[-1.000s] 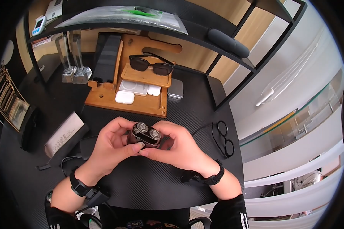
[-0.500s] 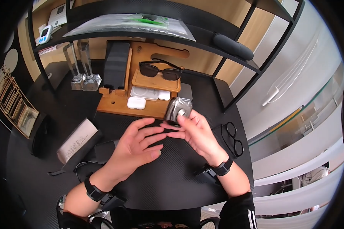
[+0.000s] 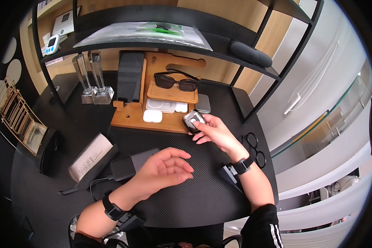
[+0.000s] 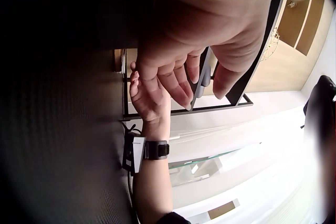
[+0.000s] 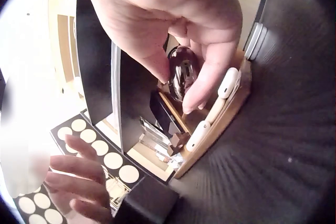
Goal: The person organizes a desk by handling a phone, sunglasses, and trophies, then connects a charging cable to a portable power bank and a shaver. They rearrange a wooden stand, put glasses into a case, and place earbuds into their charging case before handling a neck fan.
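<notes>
My right hand point(image 3: 218, 133) pinches a small, shiny dark electric shaver point(image 3: 193, 121) between thumb and fingers, at the front right corner of the wooden desk organizer point(image 3: 132, 121). In the right wrist view the glossy body of the shaver point(image 5: 181, 77) shows between thumb and fingers. My left hand point(image 3: 165, 169) holds nothing. Its fingers are loosely bent above the middle of the black desk, as the left wrist view of the same hand point(image 4: 205, 40) also shows. White earbud cases point(image 3: 152, 116) sit on the organizer left of the shaver, and a flat grey tin point(image 3: 203, 103) lies just behind it.
Sunglasses point(image 3: 175, 82) rest on the organizer's raised shelf. Round eyeglasses point(image 3: 256, 149) lie right of my right hand. A black power adapter point(image 3: 124, 168) and an open long case point(image 3: 91, 159) are to the left. Crystal trophies point(image 3: 99, 94) stand behind, under a black shelf point(image 3: 219, 56).
Both hands held the shaver with its two round heads showing. The left hand let go and drew back toward me; the right hand carried the shaver forward and right to the organizer's corner.
</notes>
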{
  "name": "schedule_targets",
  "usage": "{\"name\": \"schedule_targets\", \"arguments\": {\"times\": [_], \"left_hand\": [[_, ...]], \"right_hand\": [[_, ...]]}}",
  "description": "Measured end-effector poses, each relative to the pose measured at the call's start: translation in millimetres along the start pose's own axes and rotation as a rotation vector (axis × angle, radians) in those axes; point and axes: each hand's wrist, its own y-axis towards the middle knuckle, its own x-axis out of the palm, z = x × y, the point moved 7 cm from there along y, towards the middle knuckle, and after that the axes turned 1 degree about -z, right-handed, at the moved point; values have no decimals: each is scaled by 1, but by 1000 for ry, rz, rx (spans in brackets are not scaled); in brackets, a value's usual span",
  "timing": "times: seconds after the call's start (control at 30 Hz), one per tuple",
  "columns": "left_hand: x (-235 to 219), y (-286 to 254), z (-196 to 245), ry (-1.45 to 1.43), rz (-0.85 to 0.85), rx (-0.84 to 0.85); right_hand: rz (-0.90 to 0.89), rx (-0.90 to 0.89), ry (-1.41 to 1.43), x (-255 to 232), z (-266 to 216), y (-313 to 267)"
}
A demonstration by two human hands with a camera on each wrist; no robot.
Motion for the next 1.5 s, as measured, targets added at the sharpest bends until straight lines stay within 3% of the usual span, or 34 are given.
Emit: {"name": "schedule_targets", "arguments": {"times": [0.1, 0.17, 0.37, 0.43, 0.87, 0.93, 1.03, 1.33, 1.5], "left_hand": [[0, 1, -2, 7, -21, -11], [1, 1, -2, 7, -29, -11], [4, 0, -5, 29, -52, -66], [6, 0, -4, 25, -66, -75], [6, 1, -13, 68, -119, -112], [6, 1, -14, 72, -128, -111], [7, 1, -15, 53, -139, -118], [8, 0, -14, 55, -154, -129], [9, 0, -15, 61, -169, -124]], "right_hand": [[-19, 43, -118, 0, 10, 23], [-34, 170, -119, -1, 20, 35], [-88, 243, -175, -2, 15, 46], [-10, 189, -323, -1, 6, 47], [92, 40, -427, -5, 15, 60], [107, -3, -605, -3, 7, 56], [115, -95, -639, 0, 0, 54], [33, -129, -808, 14, -14, 46], [-19, -115, -748, 20, -15, 43]]}}
